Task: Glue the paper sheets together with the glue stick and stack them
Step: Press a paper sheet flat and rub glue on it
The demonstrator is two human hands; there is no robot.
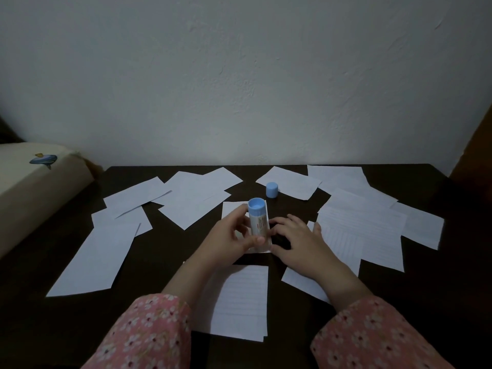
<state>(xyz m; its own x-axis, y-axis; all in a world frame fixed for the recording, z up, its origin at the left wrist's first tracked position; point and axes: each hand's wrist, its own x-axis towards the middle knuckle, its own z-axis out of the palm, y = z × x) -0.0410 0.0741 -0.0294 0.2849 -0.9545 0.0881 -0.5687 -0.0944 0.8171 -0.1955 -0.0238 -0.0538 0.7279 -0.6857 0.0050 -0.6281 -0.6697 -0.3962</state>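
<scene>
Setting: dark table [292, 350] against a pale wall, dim light.
Sheets: loose paper sheets [186, 206] scattered all around.
Left hand [226, 241]: gripping the glue stick [257, 222] upright over a small sheet.
Right hand [295, 241]: fingers spread flat, probably pressing that sheet's edge.
Cap [272, 190]: off, standing behind.

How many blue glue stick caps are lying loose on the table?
1. The cap stands alone on the dark table, beyond the glue stick that the left hand holds upright. Papers could hide others.
</scene>
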